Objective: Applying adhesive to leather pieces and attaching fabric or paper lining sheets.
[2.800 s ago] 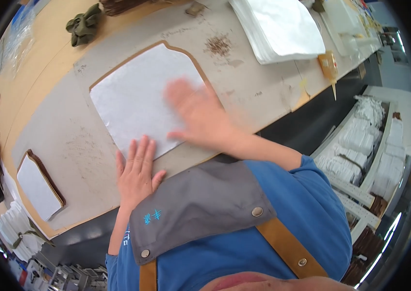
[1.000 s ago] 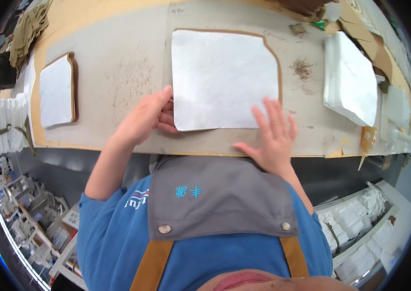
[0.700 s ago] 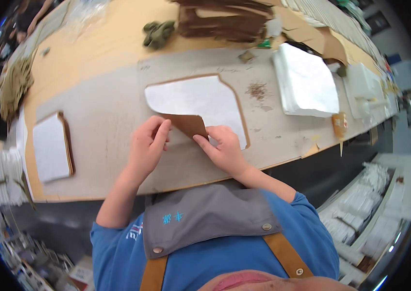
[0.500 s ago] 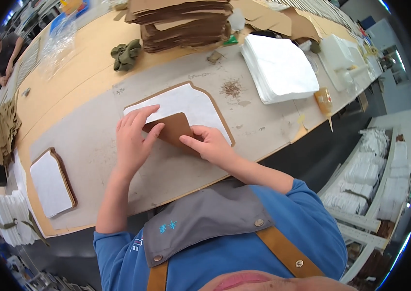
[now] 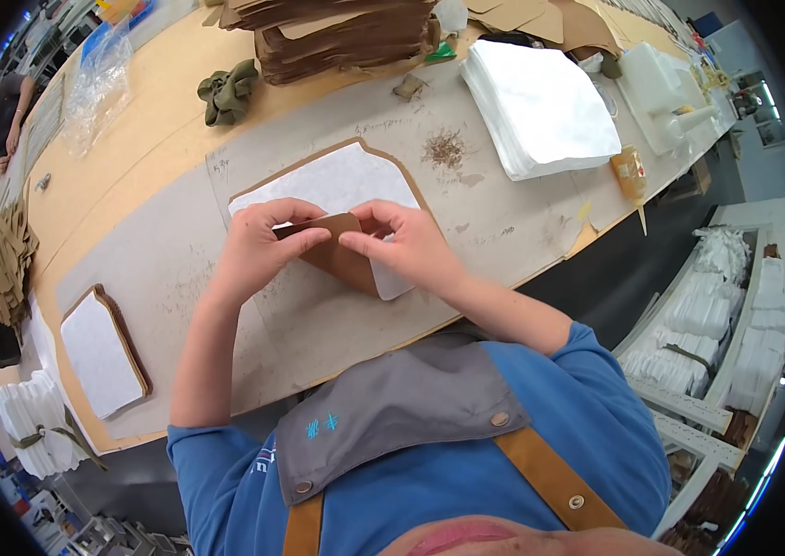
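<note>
Over the table, a stiff brown panel [image 5: 348,262] stands tilted between my hands. My left hand [image 5: 267,243] pinches its upper left edge with thumb and fingers. At the upper right corner, my right hand [image 5: 411,243] closes on the same panel. A white sheet [image 5: 399,282] with a rounded corner shows below the right hand; whether it is joined to the held panel I cannot tell. Just beyond lies a white cut piece [image 5: 346,173] on a slightly larger brown one that shows as a border. My hands hide its near part.
A small stack of white-topped brown pieces [image 5: 100,357] lies left. Farther back are a tall brown stack [image 5: 346,46], a green cloth bundle [image 5: 227,94], a white sheet stack [image 5: 540,116] and an amber bottle [image 5: 628,174]. White bundles [image 5: 689,320] fill a rack at right.
My left fingers have come down from the white piece and closed on the brown panel's edge. My right hand has shifted up along the panel to its top corner.
</note>
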Demonstrator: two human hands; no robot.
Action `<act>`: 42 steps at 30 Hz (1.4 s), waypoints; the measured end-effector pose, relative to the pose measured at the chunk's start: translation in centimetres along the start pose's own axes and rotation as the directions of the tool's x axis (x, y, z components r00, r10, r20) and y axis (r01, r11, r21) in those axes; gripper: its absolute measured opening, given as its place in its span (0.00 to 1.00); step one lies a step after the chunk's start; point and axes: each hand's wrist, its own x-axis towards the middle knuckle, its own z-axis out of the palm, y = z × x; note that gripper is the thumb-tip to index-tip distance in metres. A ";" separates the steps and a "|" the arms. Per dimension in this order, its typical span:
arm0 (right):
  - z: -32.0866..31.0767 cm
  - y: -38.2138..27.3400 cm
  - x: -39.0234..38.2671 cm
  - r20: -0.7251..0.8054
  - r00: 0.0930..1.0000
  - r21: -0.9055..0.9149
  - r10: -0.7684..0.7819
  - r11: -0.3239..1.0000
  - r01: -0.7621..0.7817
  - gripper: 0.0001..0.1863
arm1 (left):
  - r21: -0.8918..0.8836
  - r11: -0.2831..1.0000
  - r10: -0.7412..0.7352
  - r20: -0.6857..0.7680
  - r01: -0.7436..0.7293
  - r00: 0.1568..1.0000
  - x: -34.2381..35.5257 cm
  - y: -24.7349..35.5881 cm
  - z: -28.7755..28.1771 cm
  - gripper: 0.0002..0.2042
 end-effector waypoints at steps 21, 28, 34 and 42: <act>-10.6 5.5 -8.4 -0.474 0.863 -0.320 -0.172 0.947 0.013 0.05 | 0.352 0.916 0.178 0.072 -0.192 0.981 -4.8 0.5 4.9 0.11; -11.2 6.4 -9.3 -0.014 0.808 -0.718 -0.589 0.568 0.402 0.07 | 0.490 0.720 0.453 0.206 -0.492 0.868 -1.3 2.1 10.7 0.09; -10.8 7.1 -9.2 0.078 0.792 -0.767 -0.606 0.471 0.436 0.10 | 0.531 0.595 0.477 0.370 -0.603 0.797 2.9 3.0 12.7 0.10; -10.8 7.5 -9.1 0.085 0.789 -0.783 -0.608 0.449 0.431 0.09 | 0.483 0.436 0.510 0.562 -0.759 0.651 5.8 3.1 13.1 0.05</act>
